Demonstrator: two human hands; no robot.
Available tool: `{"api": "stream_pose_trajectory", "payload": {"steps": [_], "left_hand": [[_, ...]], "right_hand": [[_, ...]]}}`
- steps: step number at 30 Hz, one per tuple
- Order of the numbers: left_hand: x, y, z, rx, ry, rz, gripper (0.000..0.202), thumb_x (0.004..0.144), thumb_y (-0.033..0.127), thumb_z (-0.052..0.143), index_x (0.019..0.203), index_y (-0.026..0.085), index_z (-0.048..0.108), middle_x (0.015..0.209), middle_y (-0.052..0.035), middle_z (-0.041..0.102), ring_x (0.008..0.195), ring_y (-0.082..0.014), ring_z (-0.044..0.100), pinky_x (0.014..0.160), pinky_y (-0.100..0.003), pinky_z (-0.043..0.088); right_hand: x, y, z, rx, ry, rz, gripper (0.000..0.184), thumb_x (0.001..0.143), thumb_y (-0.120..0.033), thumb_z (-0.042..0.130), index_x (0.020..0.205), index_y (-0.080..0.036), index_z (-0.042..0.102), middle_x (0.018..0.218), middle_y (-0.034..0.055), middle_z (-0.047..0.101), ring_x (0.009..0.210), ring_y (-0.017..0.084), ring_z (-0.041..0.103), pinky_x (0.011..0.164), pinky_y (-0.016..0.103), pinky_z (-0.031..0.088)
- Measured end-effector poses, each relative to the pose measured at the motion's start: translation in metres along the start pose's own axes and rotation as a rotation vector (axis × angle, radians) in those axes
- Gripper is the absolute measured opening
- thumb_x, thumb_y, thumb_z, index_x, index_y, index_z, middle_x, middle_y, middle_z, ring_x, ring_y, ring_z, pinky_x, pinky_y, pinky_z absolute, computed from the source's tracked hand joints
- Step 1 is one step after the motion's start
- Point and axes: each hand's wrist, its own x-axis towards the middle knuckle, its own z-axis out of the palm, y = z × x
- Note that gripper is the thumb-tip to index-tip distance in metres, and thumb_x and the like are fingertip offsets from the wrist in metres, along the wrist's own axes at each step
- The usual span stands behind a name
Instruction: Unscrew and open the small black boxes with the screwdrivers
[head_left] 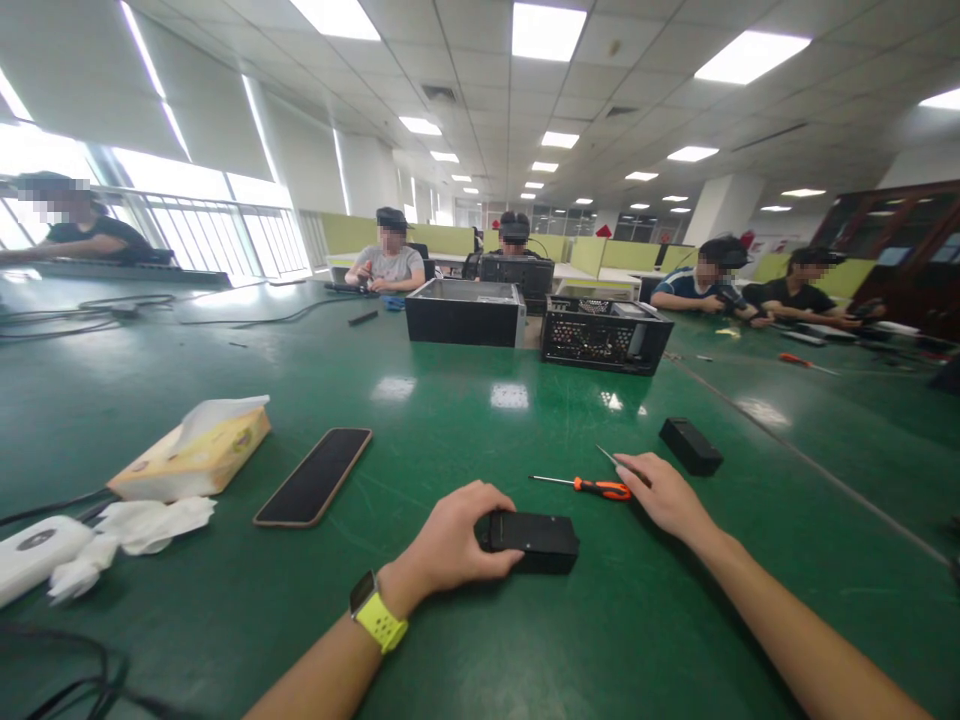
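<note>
My left hand [469, 535] is wrapped around the left end of a black rectangular box-shaped part [551, 540], which rests on the green table. Fingers lie over its far side and the thumb along its near side. Further right, my right hand [664, 490] is closed on a slim tool with a thin metal shaft [607, 456]; its handle is hidden in the hand, so its kind is unclear. Beside those fingers lies a screwdriver [600, 488] with an orange and black handle, its shaft pointing left. A second black block [691, 446] sits just beyond my right hand.
To the left are a phone [315, 478], a tissue pack [199, 450], crumpled tissues [154, 525], a white device [41, 555] and cables. Further back stand an open metal case [465, 318] and a black perforated case [604, 340]. Several people sit around the table.
</note>
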Motion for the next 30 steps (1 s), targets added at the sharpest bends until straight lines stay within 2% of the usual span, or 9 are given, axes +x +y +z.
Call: {"api": "stream_pose_trajectory", "payload": {"steps": [3, 6, 8, 10, 12, 14, 16, 22, 30], "left_hand": [[0.000, -0.004, -0.001, -0.011, 0.001, 0.004, 0.036, 0.070, 0.032, 0.077, 0.102, 0.021, 0.063, 0.096, -0.0036, 0.065, 0.088, -0.0218, 0.060, 0.081, -0.033, 0.048], [-0.001, -0.004, 0.001, -0.014, -0.002, 0.013, 0.035, 0.073, 0.037, 0.076, 0.102, 0.021, 0.063, 0.097, -0.0041, 0.065, 0.089, -0.0220, 0.060, 0.081, -0.033, 0.048], [-0.001, -0.003, 0.002, -0.013, -0.001, 0.012, 0.033, 0.074, 0.036, 0.075, 0.101, 0.021, 0.063, 0.096, -0.0042, 0.065, 0.088, -0.0218, 0.060, 0.081, -0.033, 0.047], [-0.001, -0.002, 0.003, -0.015, -0.001, 0.008, 0.033, 0.074, 0.036, 0.075, 0.101, 0.020, 0.063, 0.096, -0.0044, 0.065, 0.088, -0.0216, 0.060, 0.080, -0.032, 0.047], [-0.001, -0.001, 0.003, -0.022, -0.004, -0.001, 0.034, 0.074, 0.037, 0.076, 0.101, 0.019, 0.063, 0.096, -0.0046, 0.065, 0.088, -0.0216, 0.060, 0.079, -0.032, 0.047], [-0.001, 0.000, 0.003, -0.028, -0.012, -0.005, 0.036, 0.074, 0.038, 0.076, 0.101, 0.019, 0.063, 0.097, -0.0045, 0.065, 0.087, -0.0215, 0.061, 0.079, -0.031, 0.048], [-0.001, 0.001, 0.003, -0.032, -0.022, -0.001, 0.035, 0.074, 0.038, 0.075, 0.103, 0.020, 0.063, 0.098, -0.0043, 0.066, 0.088, -0.0214, 0.061, 0.080, -0.032, 0.048], [-0.001, 0.004, 0.003, -0.036, -0.039, 0.010, 0.033, 0.076, 0.037, 0.074, 0.102, 0.020, 0.064, 0.097, -0.0045, 0.066, 0.086, -0.0213, 0.062, 0.078, -0.031, 0.048], [-0.001, 0.005, 0.002, -0.059, -0.064, 0.054, 0.034, 0.077, 0.040, 0.072, 0.103, 0.020, 0.065, 0.097, -0.0057, 0.067, 0.086, -0.0217, 0.062, 0.078, -0.031, 0.049]], "right_hand": [[0.000, -0.019, 0.001, 0.046, -0.054, -0.111, 0.037, 0.081, -0.049, 0.061, 0.104, -0.023, 0.074, 0.116, 0.0112, 0.064, 0.110, 0.029, 0.054, 0.097, 0.048, 0.039], [-0.002, -0.033, -0.001, 0.125, -0.070, -0.169, 0.025, 0.070, -0.045, 0.075, 0.082, -0.023, 0.076, 0.114, 0.0094, 0.066, 0.115, 0.032, 0.051, 0.101, 0.051, 0.036], [-0.003, -0.039, -0.002, 0.209, -0.040, -0.168, 0.021, 0.067, -0.041, 0.077, 0.077, -0.023, 0.075, 0.108, 0.0085, 0.068, 0.112, 0.031, 0.053, 0.099, 0.049, 0.037], [-0.006, -0.043, -0.004, 0.319, 0.010, -0.134, 0.021, 0.070, -0.040, 0.076, 0.081, -0.022, 0.075, 0.097, 0.0078, 0.069, 0.099, 0.028, 0.059, 0.093, 0.046, 0.042], [-0.008, -0.046, -0.005, 0.454, 0.070, -0.073, 0.026, 0.075, -0.041, 0.072, 0.088, -0.019, 0.074, 0.082, 0.0059, 0.068, 0.078, 0.023, 0.062, 0.077, 0.040, 0.048], [-0.011, -0.050, -0.005, 0.609, 0.132, -0.009, 0.028, 0.078, -0.043, 0.069, 0.090, -0.017, 0.071, 0.069, 0.0024, 0.064, 0.060, 0.017, 0.058, 0.061, 0.033, 0.048], [-0.013, -0.056, -0.005, 0.769, 0.190, 0.041, 0.027, 0.079, -0.044, 0.067, 0.088, -0.018, 0.066, 0.061, -0.0013, 0.058, 0.051, 0.014, 0.053, 0.052, 0.030, 0.045], [-0.017, -0.076, -0.012, 1.099, 0.264, 0.129, 0.026, 0.080, -0.045, 0.065, 0.087, -0.020, 0.062, 0.061, -0.0022, 0.054, 0.051, 0.014, 0.055, 0.045, 0.026, 0.045], [-0.018, -0.070, -0.012, 1.173, 0.261, 0.180, 0.022, 0.076, -0.039, 0.070, 0.079, -0.019, 0.062, 0.058, -0.0025, 0.055, 0.047, 0.012, 0.054, 0.041, 0.024, 0.045]]}}
